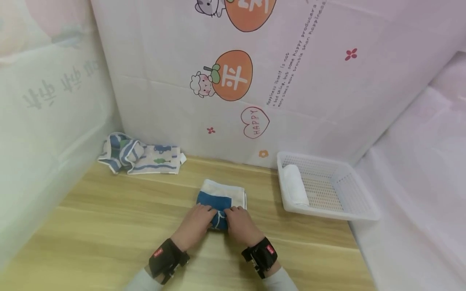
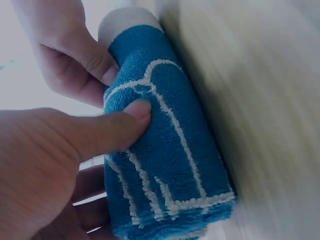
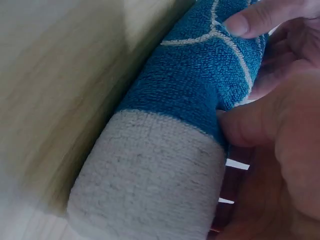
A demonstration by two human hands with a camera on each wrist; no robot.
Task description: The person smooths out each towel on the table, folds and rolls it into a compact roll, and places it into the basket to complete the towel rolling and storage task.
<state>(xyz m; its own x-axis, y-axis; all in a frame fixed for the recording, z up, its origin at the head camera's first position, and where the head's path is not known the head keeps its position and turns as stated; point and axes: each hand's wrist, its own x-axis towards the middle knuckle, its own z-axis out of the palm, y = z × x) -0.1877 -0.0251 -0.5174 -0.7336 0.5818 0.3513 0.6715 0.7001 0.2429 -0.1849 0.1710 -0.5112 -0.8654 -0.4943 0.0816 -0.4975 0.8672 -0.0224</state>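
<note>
A blue and cream towel (image 1: 215,199) lies on the table in front of me, its near end rolled up and its far part flat. My left hand (image 1: 194,227) grips the left part of the roll, thumb on the near side and fingers over the top. On the right part, my right hand (image 1: 243,226) holds it the same way. In the left wrist view, the towel roll (image 2: 155,145) shows white outline stitching on blue. The right wrist view has the roll's cream end (image 3: 150,170) nearest the camera, with the right thumb (image 3: 247,122) pressing beside the blue.
A white perforated basket (image 1: 358,198) stands to the right, with a rolled white towel (image 1: 295,185) along its left side. At the back left lies a crumpled blue-striped towel (image 1: 145,157) against the printed cloth wall (image 1: 164,81). Wooden tabletop (image 1: 120,218) surrounds the hands.
</note>
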